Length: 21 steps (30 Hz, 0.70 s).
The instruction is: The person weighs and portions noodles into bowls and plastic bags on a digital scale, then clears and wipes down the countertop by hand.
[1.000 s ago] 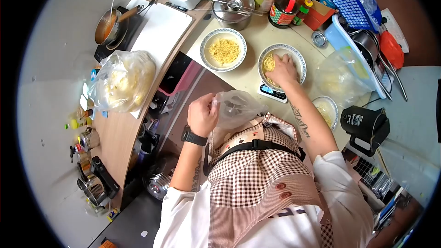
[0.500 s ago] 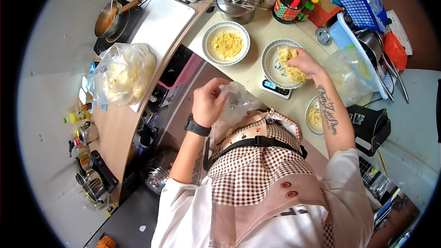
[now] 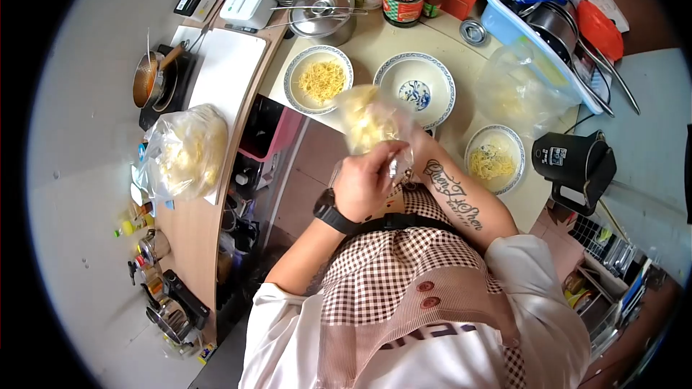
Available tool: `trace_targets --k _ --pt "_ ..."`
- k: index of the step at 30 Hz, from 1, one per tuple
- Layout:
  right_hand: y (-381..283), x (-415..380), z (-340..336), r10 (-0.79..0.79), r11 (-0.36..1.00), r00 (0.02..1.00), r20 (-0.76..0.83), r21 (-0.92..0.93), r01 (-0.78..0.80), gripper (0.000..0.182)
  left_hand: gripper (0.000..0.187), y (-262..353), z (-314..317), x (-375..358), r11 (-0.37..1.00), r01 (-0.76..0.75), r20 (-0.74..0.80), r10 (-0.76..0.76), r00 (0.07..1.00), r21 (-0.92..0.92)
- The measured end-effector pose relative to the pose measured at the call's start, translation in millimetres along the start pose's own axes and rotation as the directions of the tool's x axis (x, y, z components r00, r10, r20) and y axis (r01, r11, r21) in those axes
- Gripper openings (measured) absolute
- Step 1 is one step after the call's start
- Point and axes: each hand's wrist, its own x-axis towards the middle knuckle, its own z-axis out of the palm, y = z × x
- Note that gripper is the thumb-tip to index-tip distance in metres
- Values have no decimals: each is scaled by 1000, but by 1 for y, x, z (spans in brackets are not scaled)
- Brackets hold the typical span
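From my remote seat, I see the curled bare left hand (image 3: 365, 184) pointing toward one o'clock; the script-tattooed right forearm (image 3: 461, 198) angles toward eleven, its bare right hand (image 3: 424, 150) mostly hidden.

The thin pale yellow noodles (image 3: 369, 128), gripped above the round white bowl with the blue-patterned rim (image 3: 436, 106) half a second ago, are now enclosed in the clear, soft plastic bag (image 3: 398, 117). The blue floral motif (image 3: 414, 95) on the bowl's floor is fully exposed. The bag, earlier held limp before the brown-and-white checked apron (image 3: 382, 266), is filled out and tipped toward the bowls. The right hand (image 3: 419, 148) is drawn from the bowl to the bag and largely hidden there. The smaller white bowl of noodles (image 3: 518, 153), previously part-covered by the right forearm (image 3: 461, 198), is uncovered.
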Motion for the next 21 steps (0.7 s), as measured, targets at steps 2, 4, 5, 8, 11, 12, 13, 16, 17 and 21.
trace_targets --k 2,4,5,8,11,12,13,16,17,21 --pt "54 29 -51 428 727 902 -62 616 -303 41 35 -9 16 1 995 -65 -33 63 997 -74" --pt "18 31 -55 454 717 840 -297 681 -147 44 29 -5 11 13 998 50 20 -49 999 -32" --pt "9 29 -61 464 765 789 -403 631 -127 42 27 -11 13 24 1000 18 -51 -19 999 -8" --pt "7 14 -88 339 916 743 -577 382 -122 45 19 -40 18 65 999 -20 -224 26 974 27" --pt "-5 -6 -93 184 966 733 -655 -16 -257 47 21 -74 19 93 996 18 -269 5 963 84" --pt "-11 -12 -102 93 926 781 -618 -234 -296 47 21 -80 18 97 995 39 -264 -13 964 93" --pt "-18 -18 -112 16 841 829 -559 -441 -313 46 22 -83 18 98 996 71 -257 -84 963 -59" --pt "-38 -30 -108 -251 582 858 -449 -778 -237 34 24 -89 22 97 908 125 -188 -214 958 -400" --pt "-39 -34 -109 -306 521 851 -427 -823 -226 29 25 -89 23 95 888 116 -177 -214 961 -445" --pt "-20 -50 -98 90 549 880 -467 -714 -435 20 31 -92 26 91 811 101 -100 -193 976 -577"
